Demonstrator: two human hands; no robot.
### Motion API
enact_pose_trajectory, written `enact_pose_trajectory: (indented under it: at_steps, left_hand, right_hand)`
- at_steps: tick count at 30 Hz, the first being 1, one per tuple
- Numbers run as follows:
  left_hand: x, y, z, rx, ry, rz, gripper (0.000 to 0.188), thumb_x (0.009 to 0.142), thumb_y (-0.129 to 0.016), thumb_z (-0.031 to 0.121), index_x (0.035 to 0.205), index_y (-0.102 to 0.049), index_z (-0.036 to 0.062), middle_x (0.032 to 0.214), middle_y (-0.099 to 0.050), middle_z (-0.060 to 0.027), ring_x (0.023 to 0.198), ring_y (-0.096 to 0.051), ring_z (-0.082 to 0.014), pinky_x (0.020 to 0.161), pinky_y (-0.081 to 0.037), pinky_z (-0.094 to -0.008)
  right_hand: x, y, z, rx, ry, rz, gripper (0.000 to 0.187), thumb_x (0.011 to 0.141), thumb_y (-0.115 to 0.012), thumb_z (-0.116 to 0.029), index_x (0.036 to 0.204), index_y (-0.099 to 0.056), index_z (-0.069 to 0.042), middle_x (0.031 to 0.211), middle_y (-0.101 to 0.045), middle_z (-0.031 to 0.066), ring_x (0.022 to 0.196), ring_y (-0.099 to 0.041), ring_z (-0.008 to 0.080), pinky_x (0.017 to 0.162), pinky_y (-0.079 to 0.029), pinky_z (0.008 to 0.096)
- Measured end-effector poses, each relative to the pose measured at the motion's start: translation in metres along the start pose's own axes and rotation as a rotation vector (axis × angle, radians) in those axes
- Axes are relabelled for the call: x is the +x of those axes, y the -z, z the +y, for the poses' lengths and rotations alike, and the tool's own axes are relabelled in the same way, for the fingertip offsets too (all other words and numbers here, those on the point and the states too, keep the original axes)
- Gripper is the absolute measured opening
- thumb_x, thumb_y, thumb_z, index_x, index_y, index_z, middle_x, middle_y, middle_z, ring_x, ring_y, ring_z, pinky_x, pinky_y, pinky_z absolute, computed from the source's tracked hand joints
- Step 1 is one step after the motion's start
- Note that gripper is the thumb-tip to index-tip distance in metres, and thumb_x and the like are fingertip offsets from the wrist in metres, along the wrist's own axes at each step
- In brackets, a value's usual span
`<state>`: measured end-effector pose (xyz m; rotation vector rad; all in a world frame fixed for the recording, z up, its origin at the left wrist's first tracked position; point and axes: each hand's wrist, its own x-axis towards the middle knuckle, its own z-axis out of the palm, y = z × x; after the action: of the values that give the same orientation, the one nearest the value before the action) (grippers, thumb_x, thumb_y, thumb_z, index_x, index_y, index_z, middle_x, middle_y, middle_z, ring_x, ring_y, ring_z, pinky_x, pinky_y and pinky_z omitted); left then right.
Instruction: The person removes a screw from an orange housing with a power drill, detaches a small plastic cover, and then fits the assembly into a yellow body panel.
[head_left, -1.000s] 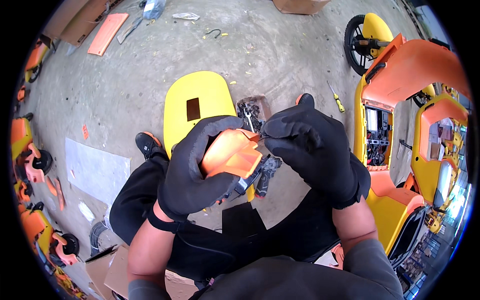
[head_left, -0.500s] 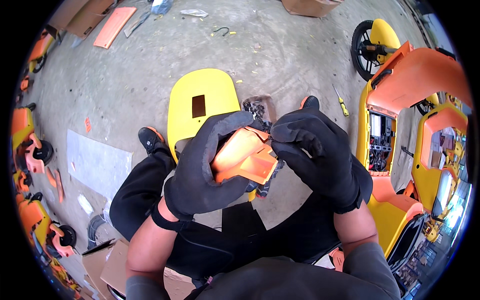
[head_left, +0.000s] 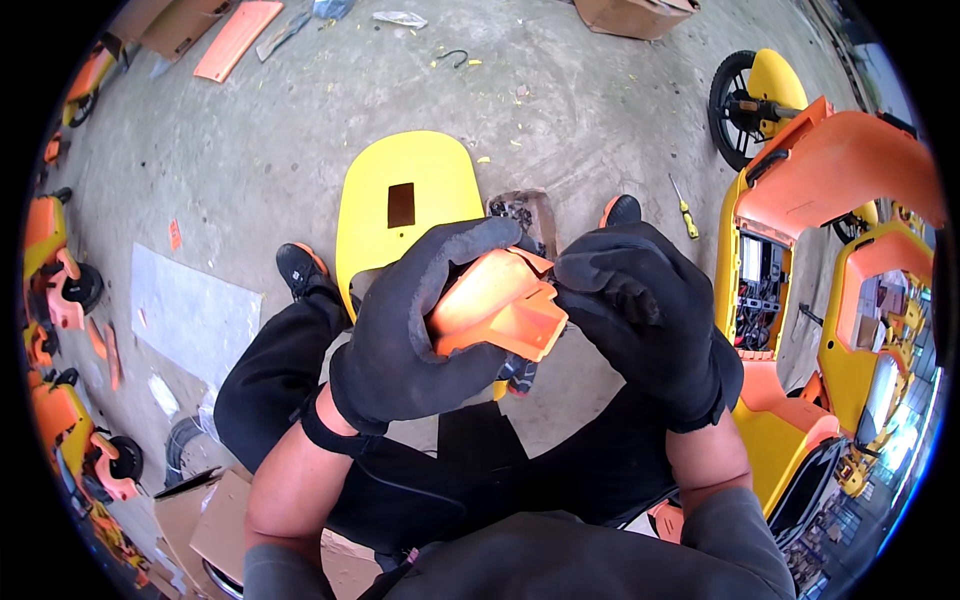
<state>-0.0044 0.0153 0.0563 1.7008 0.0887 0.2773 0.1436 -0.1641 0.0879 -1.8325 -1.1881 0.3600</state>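
My left hand (head_left: 410,325), in a black glove, is wrapped round an orange molded plastic part (head_left: 505,305) with a boxy hollow end. Close by its right edge, my right hand (head_left: 645,320), gloved too, has thumb and fingers pinched together. Whatever lies between those fingertips is hidden or too small to name. Just beyond my hands a yellow plastic panel (head_left: 437,170) with a rectangular cutout lies on the floor. Beside it sits a small open box (head_left: 540,215) of dark small parts, partly covered by my hands. Below the orange part, a tool handle (head_left: 521,376) shows in part.
A screwdriver (head_left: 685,210) lies on the floor to the right. Beyond it stands a yellow and orange vehicle body (head_left: 735,270) with exposed wiring, near a wheel (head_left: 735,110). A white sheet (head_left: 190,310) lies at left. Cardboard boxes (head_left: 635,15) stand far off and at lower left.
My right hand has shifted slightly right, a little away from the orange part. My left hand still holds that part, now slightly further right. The whole view has shifted a little.
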Motion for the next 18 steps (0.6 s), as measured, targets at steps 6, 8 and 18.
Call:
enact_pose_trajectory:
  at_steps: [6, 8, 18]
  left_hand:
    - [0.0007, -0.0009, 0.0031, 0.03, 0.032, 0.001, 0.065, 0.07, -0.075, 0.014, 0.131, -0.056, 0.0003, 0.122, -0.066, -0.015, 0.113, -0.064, -0.0281, 0.101, -0.048, -0.0384]
    - [0.0012, 0.0, 0.004, 0.021, 0.034, -0.011, 0.067, 0.07, -0.076, 0.017, 0.131, -0.056, 0.0003, 0.123, -0.065, -0.015, 0.113, -0.064, -0.028, 0.101, -0.048, -0.0383]
    - [0.0005, -0.0001, 0.0019, -0.048, 0.044, -0.018, 0.071, 0.07, -0.077, 0.02, 0.134, -0.054, 0.0, 0.124, -0.065, -0.0154, 0.116, -0.063, -0.0278, 0.103, -0.047, -0.0388]
  right_hand:
    - [-0.0001, -0.0006, -0.0011, -0.06, 0.02, 0.028, 0.028, 0.074, -0.083, -0.004, 0.098, -0.069, -0.006, 0.099, -0.071, 0.0101, 0.091, -0.071, 0.0262, 0.076, -0.056, 0.0333]
    - [-0.0007, -0.0009, -0.0003, -0.063, 0.021, 0.022, 0.028, 0.074, -0.083, -0.003, 0.097, -0.069, -0.006, 0.099, -0.07, 0.0105, 0.09, -0.071, 0.0263, 0.076, -0.056, 0.0332]
    - [-0.0012, 0.0016, -0.0003, -0.097, 0.037, -0.007, 0.029, 0.071, -0.084, -0.001, 0.097, -0.071, -0.003, 0.1, -0.07, 0.012, 0.09, -0.069, 0.0274, 0.078, -0.054, 0.034]
